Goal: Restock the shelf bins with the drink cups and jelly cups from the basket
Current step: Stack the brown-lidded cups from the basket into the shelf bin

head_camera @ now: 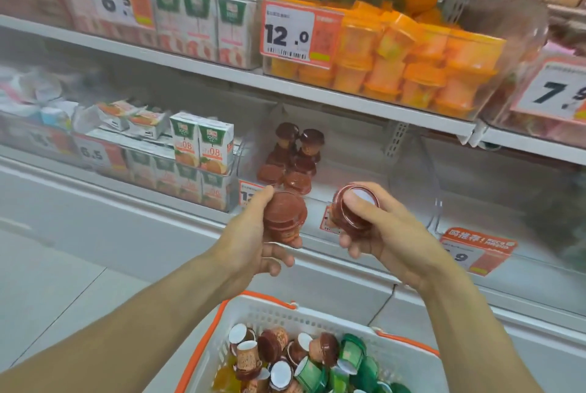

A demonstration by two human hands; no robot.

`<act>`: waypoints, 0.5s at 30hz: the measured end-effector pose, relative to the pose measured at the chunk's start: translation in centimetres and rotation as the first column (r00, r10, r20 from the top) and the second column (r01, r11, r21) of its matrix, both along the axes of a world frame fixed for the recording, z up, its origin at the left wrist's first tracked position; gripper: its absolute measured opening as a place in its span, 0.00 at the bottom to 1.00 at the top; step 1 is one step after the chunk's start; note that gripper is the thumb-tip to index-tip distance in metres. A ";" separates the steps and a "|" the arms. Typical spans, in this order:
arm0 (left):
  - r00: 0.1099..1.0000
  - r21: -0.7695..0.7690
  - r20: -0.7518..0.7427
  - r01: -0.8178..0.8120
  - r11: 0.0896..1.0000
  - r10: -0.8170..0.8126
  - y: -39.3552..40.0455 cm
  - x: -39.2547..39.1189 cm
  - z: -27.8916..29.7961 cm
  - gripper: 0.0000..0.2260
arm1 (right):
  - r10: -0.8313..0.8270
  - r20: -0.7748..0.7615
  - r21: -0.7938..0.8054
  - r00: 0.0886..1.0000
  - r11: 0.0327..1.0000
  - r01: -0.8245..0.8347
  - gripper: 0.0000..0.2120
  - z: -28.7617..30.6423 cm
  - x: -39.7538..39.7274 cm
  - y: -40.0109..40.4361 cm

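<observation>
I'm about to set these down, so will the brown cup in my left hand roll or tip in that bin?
The brown cup looks round and tapered, so on its side it would probably roll in a curve. Upright it may tip, since the cups in the bin already sit stacked and tilted. The left hand holds it in a few fingers, so it's likely light.

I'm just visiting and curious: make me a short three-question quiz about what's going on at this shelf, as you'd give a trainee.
1. True or false: each hand holds a brown cup.
2. Multiple choice: the price tag on the bin of orange cups reads A) 6.5 B) 12.0 C) 9.9.
3. Short answer: where do the loose brown, green and yellow cups lie?

Key
1. True: the left hand grips one brown cup and the right hand grips another, both in front of the lower bin of brown cups.
2. B, on the tag.
3. In the white basket with orange trim, below the hands.
</observation>
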State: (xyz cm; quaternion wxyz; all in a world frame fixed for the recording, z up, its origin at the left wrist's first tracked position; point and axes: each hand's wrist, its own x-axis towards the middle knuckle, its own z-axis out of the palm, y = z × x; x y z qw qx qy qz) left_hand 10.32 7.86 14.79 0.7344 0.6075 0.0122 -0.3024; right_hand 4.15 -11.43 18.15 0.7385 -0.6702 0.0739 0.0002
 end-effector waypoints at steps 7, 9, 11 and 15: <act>0.968 -0.229 -0.149 -0.231 0.946 0.200 -0.3 1.3 1.0 0.28 | 0.025 0.066 -0.105 0.998 0.994 -0.018 0.28 -0.4 3.3 3.1; 0.963 -0.203 -0.143 -0.256 0.945 0.230 -0.2 1.5 0.9 0.29 | -0.026 0.061 -0.151 0.998 0.988 0.035 0.23 -0.6 3.7 3.6; 0.961 -0.149 -0.134 -0.262 0.953 0.243 0.1 1.7 0.8 0.30 | -0.074 0.034 -0.212 0.997 0.974 0.079 0.16 -0.5 4.7 3.8; 0.971 -0.098 -0.103 -0.228 0.969 0.218 0.7 1.9 0.6 0.33 | -0.178 0.007 -0.319 0.984 0.932 0.171 0.14 0.1 8.6 3.5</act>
